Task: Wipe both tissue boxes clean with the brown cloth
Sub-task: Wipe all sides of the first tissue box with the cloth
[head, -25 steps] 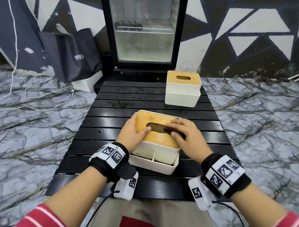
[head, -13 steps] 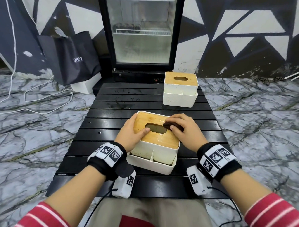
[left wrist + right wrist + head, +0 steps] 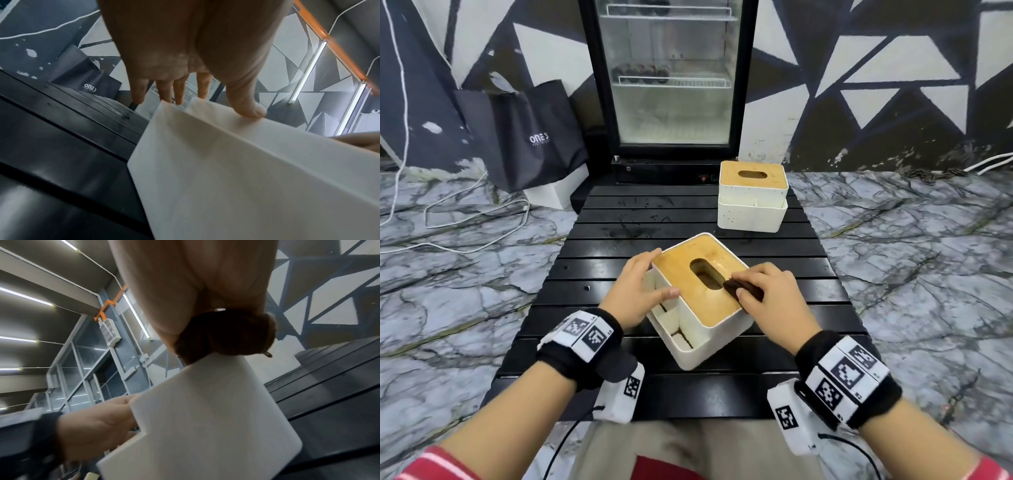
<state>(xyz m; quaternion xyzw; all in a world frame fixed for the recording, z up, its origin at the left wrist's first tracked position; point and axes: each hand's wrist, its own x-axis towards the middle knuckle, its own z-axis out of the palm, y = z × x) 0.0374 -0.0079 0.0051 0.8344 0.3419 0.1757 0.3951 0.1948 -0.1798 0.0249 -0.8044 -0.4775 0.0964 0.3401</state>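
The near tissue box (image 3: pixel 698 298), white with a bamboo lid and an oval slot, sits skewed at the middle of the black slatted table (image 3: pixel 619 219). My left hand (image 3: pixel 640 291) grips its left side, fingers at the far corner and thumb on the white wall (image 3: pixel 246 170). My right hand (image 3: pixel 767 298) presses a bunched brown cloth (image 3: pixel 743 289) on the lid just right of the slot. In the right wrist view the cloth (image 3: pixel 226 335) is balled under my fingers above the box (image 3: pixel 216 410). The second tissue box (image 3: pixel 752 195) stands untouched at the table's back right.
A glass-door fridge (image 3: pixel 671 85) stands right behind the table. A black shopping bag (image 3: pixel 530 137) leans on the wall at the left, over a white box. White cables (image 3: pixel 465 222) lie on the marble floor at the left.
The near box has turned, so its compartment side now faces front-left instead of straight at me. My left hand shifted along its side; the cloth stayed on the lid by the slot.
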